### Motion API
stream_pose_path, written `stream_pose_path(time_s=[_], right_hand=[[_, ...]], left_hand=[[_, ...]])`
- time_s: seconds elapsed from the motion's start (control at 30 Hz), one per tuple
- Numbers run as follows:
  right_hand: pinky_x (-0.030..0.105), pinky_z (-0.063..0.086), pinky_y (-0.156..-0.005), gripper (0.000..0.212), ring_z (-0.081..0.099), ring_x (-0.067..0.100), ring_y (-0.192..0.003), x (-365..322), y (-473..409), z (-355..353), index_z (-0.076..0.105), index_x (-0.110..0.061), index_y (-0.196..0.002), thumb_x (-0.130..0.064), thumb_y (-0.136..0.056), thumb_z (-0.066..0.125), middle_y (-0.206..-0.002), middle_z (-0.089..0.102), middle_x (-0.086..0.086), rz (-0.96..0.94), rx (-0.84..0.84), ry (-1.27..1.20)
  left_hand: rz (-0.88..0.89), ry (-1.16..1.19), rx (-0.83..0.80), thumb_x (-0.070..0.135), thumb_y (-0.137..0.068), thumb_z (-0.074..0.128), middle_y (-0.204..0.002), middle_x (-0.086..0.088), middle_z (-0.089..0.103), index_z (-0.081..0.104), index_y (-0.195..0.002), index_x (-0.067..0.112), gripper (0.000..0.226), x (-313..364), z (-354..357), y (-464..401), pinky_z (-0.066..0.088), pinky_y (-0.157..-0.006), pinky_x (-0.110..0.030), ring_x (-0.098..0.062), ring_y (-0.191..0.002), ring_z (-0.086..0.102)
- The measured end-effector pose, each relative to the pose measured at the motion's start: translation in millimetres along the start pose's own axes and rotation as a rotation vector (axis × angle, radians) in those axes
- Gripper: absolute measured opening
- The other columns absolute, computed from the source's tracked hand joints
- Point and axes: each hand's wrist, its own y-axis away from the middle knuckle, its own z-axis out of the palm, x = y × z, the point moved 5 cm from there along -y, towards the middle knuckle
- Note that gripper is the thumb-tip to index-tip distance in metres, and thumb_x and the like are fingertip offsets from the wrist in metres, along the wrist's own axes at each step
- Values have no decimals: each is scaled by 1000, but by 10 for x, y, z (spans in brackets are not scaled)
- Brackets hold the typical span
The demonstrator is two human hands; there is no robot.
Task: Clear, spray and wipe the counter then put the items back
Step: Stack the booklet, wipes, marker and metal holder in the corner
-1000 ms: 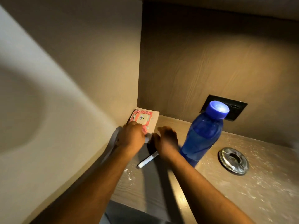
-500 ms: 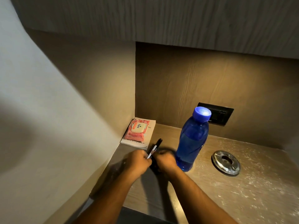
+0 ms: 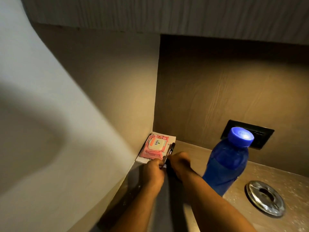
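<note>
Risk, bottle: the blue water bottle (image 3: 225, 166) stands just beside the right forearm, and any sideways swing of that elbow tips it toward the metal ashtray (image 3: 265, 198).
Risk, pen: both hands crowd one slim marker pen (image 3: 170, 152); if it slips it rolls across the desk (image 3: 192, 148) or drops off the front edge.
Risk, corner stack: the pink wipes pack (image 3: 154, 146) lies on a white booklet (image 3: 170, 139) in the back left corner of the desk, and a careless knuckle shoves both into the wall.
Left grip: the left hand (image 3: 154, 171) is curled tight, pinching the pen's pale lower end.
Right grip: the right hand (image 3: 179, 163) is curled in close against the pen's dark barrel; I judge it holds it.
Pen position: tilted up and away, its tip over the booklet's near edge.
Wall socket: the dark plate (image 3: 260, 136) sits behind the bottle, well clear.
</note>
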Motion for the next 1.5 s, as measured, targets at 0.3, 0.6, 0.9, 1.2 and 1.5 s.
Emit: stream_pose_path(time_s=[0.3, 0.6, 0.9, 1.2, 1.5], right_hand=[[33, 47, -80, 14, 62, 29, -95, 164, 480, -204, 61, -13, -93, -21, -96, 50, -101, 66, 11, -148, 44, -48], [25, 47, -48, 18, 60, 18, -54, 1391, 1556, -1162, 69, -7, -80, -15, -93, 59, -67, 67, 10, 85, 160, -440], [38, 54, -48, 28, 54, 24, -45, 1915, 1449, -2710, 63, -12, -64, -21, -90, 62, -55, 60, 11, 166, 552, -350], [46, 57, -83, 25, 68, 34, -94, 1946, 796, -3030, 67, -6, -103, -27, -95, 57, -103, 71, 17, 194, 429, -130], [37, 55, -75, 26, 66, 27, -90, 1895, 494, -2978, 64, -9, -109, -31, -95, 57, -105, 69, 11, 176, 375, 17]], left_hand=[[39, -109, 131, 26, -84, 66, -87, 1, 72, 70, -84, 24, 5, 18, -198, 70, 41, -67, -24, -23, -85, 64], [0, 49, -119, 30, -80, 61, -68, 13, 67, 63, -69, 37, 14, 175, 363, 1234, 57, -62, -32, -13, -67, 66], [195, 32, -544, 19, -87, 61, -112, -1, 67, 64, -118, 18, 31, 1209, 1602, 1754, 56, -86, -38, -23, -95, 67], [-7, 6, -317, 2, -87, 52, -109, -9, 64, 60, -119, 16, 36, 1624, 2106, 1274, 51, -67, -35, -27, -88, 62], [-165, 58, -333, 9, -89, 56, -86, -7, 65, 63, -88, 13, 8, 1492, 2207, 1153, 50, -60, -30, -20, -71, 59]])
